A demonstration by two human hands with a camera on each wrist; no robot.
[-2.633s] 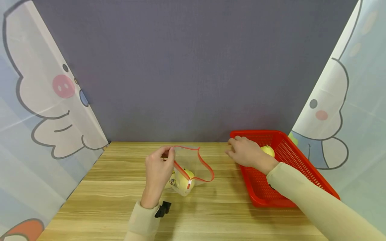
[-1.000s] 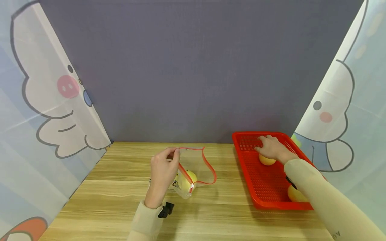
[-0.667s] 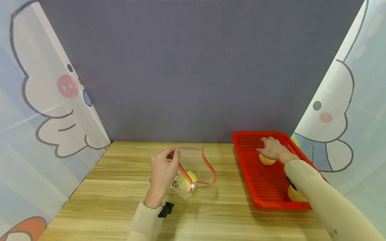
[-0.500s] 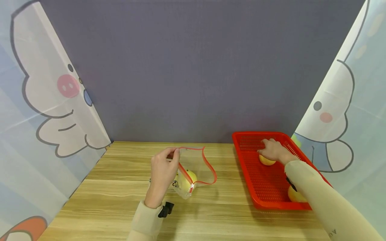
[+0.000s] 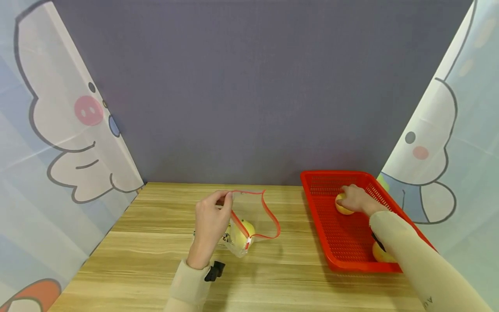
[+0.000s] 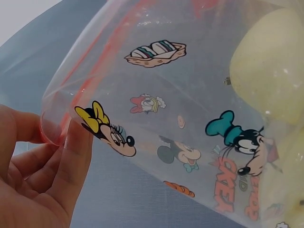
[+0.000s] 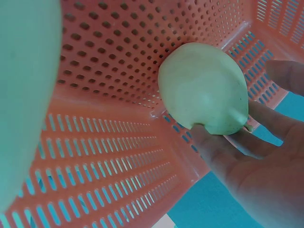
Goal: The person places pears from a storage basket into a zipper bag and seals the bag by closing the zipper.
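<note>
Near the center of the head view, the left hand (image 5: 210, 221) has its thumb and fingertips clamped together on the red-edged rim of a clear bag (image 5: 268, 208), whose mouth gapes towards the right of the frame. A white slider (image 5: 248, 242) sits at the lower corner of that rim. Low inside the bag a yellow pear (image 5: 243, 234) shows through the plastic, and the left wrist view shows 2 pale fruits in the right part of the frame, 1 above the other, with printed cartoon figures (image 6: 247, 145) across the film. At right of the head view, the right hand (image 5: 355, 200) reaches into a red basket (image 5: 325, 249), its fingers against a basket pear (image 5: 341, 208) in the upper half of that basket. In the right wrist view 1 digit presses the lower edge of this fruit, others pass behind it, and 1 at the right edge stands apart; whether the grip has closed I cannot tell. Another pear (image 5: 382, 253) lies in the basket's lower right corner, partly covered by the right sleeve (image 5: 421, 255). Bag and basket are well apart on the wood-grain table (image 5: 128, 264), before a dark gray backdrop (image 5: 249, 86) across the upper middle.
</note>
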